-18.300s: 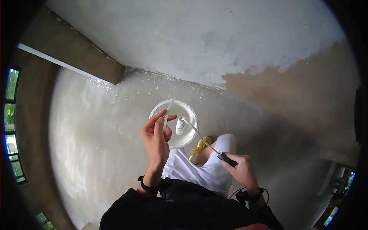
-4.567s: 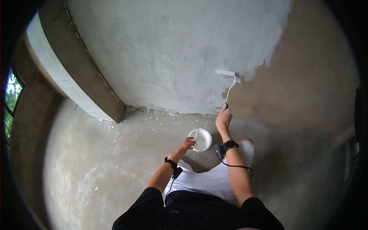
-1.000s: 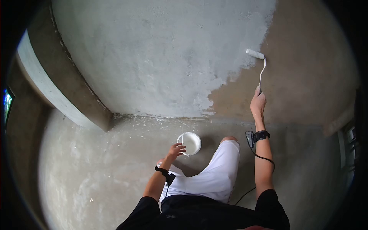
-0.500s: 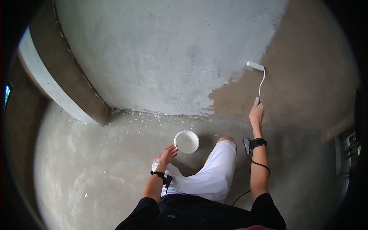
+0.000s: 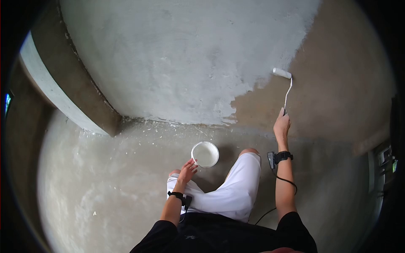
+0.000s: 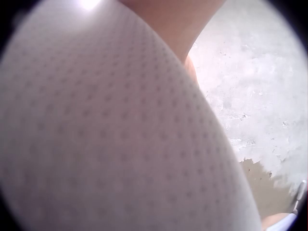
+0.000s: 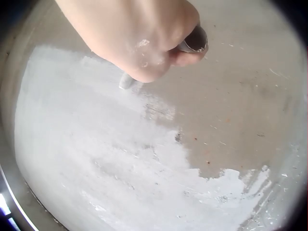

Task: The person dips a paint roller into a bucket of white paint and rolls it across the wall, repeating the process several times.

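Note:
My right hand grips the dark handle of a paint roller, its arm stretched toward the wall. The white roller sleeve lies at the border between white paint and bare brown wall. In the right wrist view, the end of the roller handle pokes out of the fist and part of the sleeve shows beyond the knuckles. Near the left knee, my left hand has relaxed fingers, with fingertips right at the rim of a white paint bucket.
White shorts fill most of the left wrist view. A brown pillar juts from the wall at left. White paint spatters lie on the concrete floor along the wall base. A black cable hangs from the right wrist camera.
Earlier the roller sat in the bucket; later it was farther left on the wall. Over the last second it has moved slightly down, and my left hand has drawn back from over the bucket.

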Demonstrator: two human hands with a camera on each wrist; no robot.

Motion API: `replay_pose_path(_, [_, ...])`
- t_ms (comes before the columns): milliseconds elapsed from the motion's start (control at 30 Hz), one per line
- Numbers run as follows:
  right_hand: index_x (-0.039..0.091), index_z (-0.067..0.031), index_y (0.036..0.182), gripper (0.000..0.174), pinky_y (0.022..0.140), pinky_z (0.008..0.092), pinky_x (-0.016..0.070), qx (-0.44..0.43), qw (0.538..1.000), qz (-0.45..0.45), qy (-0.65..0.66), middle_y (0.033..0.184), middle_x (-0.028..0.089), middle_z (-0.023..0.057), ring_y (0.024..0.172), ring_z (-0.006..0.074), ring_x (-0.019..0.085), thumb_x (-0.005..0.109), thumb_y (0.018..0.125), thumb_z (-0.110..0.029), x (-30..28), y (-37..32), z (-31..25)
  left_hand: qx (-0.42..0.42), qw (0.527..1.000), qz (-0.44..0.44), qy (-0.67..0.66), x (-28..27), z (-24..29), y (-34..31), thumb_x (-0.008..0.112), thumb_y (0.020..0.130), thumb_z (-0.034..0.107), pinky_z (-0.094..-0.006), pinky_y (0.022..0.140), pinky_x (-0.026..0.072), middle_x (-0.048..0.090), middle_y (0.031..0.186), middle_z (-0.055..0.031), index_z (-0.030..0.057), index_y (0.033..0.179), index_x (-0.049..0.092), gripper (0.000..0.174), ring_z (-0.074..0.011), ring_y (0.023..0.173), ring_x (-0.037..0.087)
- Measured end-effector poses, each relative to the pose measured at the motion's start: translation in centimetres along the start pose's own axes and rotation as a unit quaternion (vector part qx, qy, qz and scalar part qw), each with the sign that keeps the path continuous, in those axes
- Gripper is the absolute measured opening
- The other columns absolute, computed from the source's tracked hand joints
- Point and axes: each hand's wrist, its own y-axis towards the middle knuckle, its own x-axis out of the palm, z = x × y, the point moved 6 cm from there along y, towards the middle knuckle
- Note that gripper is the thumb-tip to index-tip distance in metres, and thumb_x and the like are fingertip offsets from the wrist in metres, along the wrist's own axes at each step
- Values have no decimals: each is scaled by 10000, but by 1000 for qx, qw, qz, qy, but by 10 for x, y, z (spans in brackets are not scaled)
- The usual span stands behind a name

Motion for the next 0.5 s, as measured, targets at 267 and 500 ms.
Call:
replay_pose_path(267, [615, 72, 940, 509, 784, 507, 460, -4, 1000, -13, -7, 910, 621, 302, 901, 464, 581, 391, 974, -383, 13, 4, 17, 1, 998, -49, 36, -1, -6, 0, 601, 895, 228, -352, 863, 408, 579, 1237, 21, 152, 1303, 469, 435, -157, 1007, 553])
replay_pose_path(500, [604, 91, 885, 529, 732, 499, 448, -81, 993, 62, 60, 858, 611, 312, 865, 468, 582, 389, 977, -383, -69, 65, -90, -6, 994, -84, 69, -14, -22, 14, 614, 885, 240, -356, 887, 404, 584, 1222, 17, 150, 1296, 469, 445, -159, 1026, 543])
